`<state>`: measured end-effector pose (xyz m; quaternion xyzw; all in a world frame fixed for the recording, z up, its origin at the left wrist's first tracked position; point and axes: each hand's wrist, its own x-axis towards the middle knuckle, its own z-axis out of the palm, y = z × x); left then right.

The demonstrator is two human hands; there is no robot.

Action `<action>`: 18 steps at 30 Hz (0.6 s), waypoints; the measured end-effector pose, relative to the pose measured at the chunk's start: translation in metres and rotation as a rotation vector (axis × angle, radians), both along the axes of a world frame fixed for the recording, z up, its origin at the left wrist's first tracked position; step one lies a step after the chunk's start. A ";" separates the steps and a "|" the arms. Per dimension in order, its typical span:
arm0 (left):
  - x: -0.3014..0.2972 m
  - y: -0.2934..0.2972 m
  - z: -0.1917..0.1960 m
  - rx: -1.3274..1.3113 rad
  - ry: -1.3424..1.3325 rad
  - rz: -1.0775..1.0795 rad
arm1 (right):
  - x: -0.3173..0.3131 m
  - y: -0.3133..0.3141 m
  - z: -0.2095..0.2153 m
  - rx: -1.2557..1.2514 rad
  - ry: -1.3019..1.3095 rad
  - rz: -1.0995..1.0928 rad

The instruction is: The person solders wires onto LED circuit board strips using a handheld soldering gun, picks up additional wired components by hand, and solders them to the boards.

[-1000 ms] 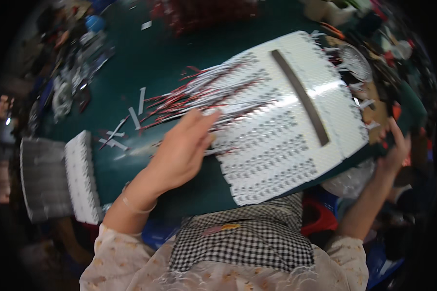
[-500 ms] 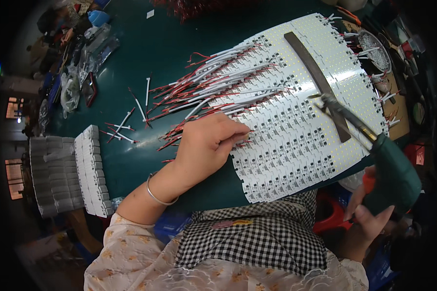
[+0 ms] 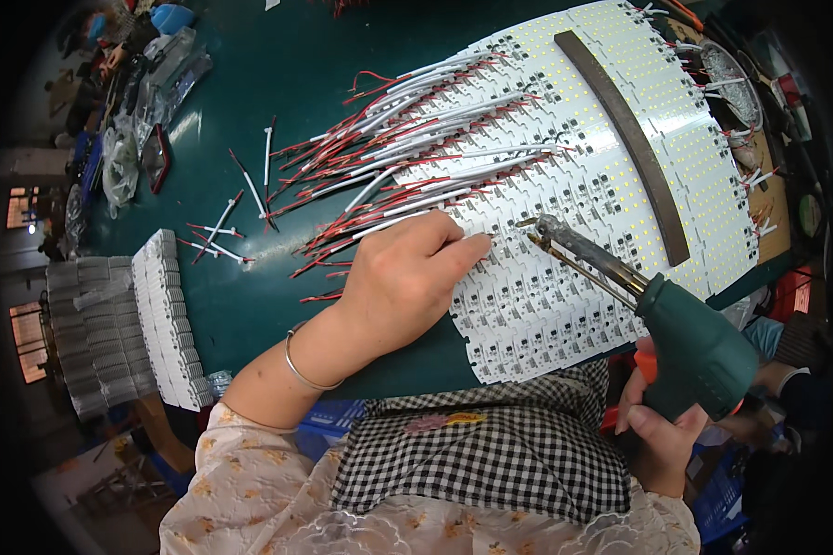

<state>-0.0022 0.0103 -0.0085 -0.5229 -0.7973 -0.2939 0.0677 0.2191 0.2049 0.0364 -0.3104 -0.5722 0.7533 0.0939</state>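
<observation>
Fingers of the left hand (image 3: 403,277) pinch, seemingly, a wire (image 3: 407,215) beside the soldering gun (image 3: 657,314) gripped by the right hand (image 3: 657,435); steady that tip close.

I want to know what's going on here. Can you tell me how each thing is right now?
Left hand: flat on the strips, fingertips pinching a wire.
Right hand: gripping the soldering gun.
Soldering gun: tip down at the strips.
LED strips: laid side by side, bar across them.
Red and white wires: fanned out, attached to strips.
Loose wires: scattered.
</observation>
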 end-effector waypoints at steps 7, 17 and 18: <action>-0.002 0.002 -0.006 0.045 -0.008 -0.043 | -0.004 -0.002 0.001 0.002 -0.038 0.031; -0.003 0.001 -0.006 0.051 -0.085 -0.060 | -0.001 -0.003 -0.011 0.003 -0.036 0.130; -0.003 0.001 -0.007 0.056 -0.086 -0.060 | 0.000 -0.002 -0.012 0.014 -0.037 0.180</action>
